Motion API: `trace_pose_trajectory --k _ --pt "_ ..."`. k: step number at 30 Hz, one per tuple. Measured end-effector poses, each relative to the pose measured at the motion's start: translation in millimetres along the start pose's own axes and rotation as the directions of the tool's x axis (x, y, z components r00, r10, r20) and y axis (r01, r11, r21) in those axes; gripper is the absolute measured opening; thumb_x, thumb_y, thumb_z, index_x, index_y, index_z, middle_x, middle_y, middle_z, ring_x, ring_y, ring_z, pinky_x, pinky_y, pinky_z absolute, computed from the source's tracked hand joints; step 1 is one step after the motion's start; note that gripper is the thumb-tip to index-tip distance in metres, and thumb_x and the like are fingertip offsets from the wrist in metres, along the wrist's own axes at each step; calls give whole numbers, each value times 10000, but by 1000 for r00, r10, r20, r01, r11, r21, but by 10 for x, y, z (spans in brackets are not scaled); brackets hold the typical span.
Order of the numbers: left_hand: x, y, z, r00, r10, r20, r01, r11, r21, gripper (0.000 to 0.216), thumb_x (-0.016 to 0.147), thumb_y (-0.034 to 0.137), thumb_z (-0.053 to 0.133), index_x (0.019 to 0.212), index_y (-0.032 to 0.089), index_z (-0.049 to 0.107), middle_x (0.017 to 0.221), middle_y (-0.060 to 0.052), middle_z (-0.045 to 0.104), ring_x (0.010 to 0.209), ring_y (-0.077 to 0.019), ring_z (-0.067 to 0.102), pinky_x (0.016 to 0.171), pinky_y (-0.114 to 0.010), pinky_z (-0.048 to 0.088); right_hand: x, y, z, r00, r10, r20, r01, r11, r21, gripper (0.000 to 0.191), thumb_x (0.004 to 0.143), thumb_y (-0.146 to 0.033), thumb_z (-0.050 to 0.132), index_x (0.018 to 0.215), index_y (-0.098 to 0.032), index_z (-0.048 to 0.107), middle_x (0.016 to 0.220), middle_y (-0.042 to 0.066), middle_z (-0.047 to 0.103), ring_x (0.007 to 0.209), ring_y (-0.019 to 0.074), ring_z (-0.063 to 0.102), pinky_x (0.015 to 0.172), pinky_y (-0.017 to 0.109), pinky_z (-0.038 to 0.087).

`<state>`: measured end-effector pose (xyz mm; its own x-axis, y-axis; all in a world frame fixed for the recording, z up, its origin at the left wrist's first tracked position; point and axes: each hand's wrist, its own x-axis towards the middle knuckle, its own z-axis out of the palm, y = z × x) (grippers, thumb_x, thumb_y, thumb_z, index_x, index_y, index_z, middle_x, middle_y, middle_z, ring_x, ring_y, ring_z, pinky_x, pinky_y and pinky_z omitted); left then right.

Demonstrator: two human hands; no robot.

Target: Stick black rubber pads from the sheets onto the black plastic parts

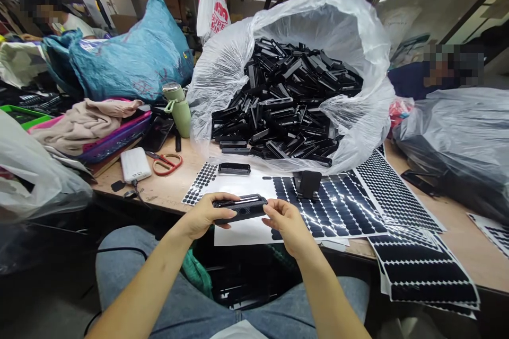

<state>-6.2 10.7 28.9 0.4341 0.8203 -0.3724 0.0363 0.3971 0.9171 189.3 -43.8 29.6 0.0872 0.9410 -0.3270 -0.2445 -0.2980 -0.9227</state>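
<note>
My left hand (pixel 204 215) grips the left end of a long black plastic part (pixel 240 207), fingers wrapped around it. My right hand (pixel 287 225) pinches the same part at its right end, just above a sheet of black round stickers (pixel 342 206) lying on the wooden table (pixel 167 190). A large clear plastic bag (pixel 226 63) filled with many similar black parts (pixel 286 100) stands behind. One loose black part (pixel 234 169) lies on the table near the bag.
More sticker sheets (pixel 421 265) overhang the table edge at right. A black stand (pixel 309 184), red scissors (pixel 167 162), white power bank (pixel 135 164), green bottle (pixel 180 109), blue bag (pixel 131 58) and cloth pile sit left. Other people sit at far left and right.
</note>
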Motion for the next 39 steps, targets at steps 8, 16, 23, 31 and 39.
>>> trace_pose_trajectory --k 8,16,23,31,39 --pt "-25 -3 28 1000 17 6 -17 1000 8 362 573 182 720 924 161 633 973 -66 587 830 -210 585 523 -263 542 -2 57 -7 998 -42 -42 40 997 -61 289 616 -410 673 655 -163 528 802 23 510 796 142 489 752 316 481" --pt "-22 -9 55 1000 16 -16 -16 1000 10 367 545 200 730 901 166 647 971 -72 603 811 -215 594 517 -272 541 14 168 -14 985 -140 -97 122 977 -177 248 677 -411 614 715 -175 548 817 30 540 748 140 519 716 299 498" --pt "-27 -15 74 1000 23 -9 -23 1000 4 359 550 191 728 899 169 646 969 -66 597 820 -213 587 524 -271 538 -15 169 -4 974 -198 -108 161 947 -279 230 727 -410 559 735 -182 534 796 27 541 740 146 527 703 297 490" --pt "-167 -132 58 1000 -18 17 17 998 66 384 570 241 716 938 171 629 953 -69 593 796 -211 587 543 -290 530 0 325 -41 950 -237 -203 173 941 -293 399 632 -414 660 870 -215 410 750 -10 545 627 131 538 606 275 451" --pt "198 -81 -134 916 401 36 -301 622 723 384 755 242 538 1137 252 567 1244 -75 509 1209 -257 372 1029 -441 228 509 329 10 941 -338 -21 249 733 -633 169 785 -372 480 809 -205 490 835 31 580 777 162 542 708 287 404"
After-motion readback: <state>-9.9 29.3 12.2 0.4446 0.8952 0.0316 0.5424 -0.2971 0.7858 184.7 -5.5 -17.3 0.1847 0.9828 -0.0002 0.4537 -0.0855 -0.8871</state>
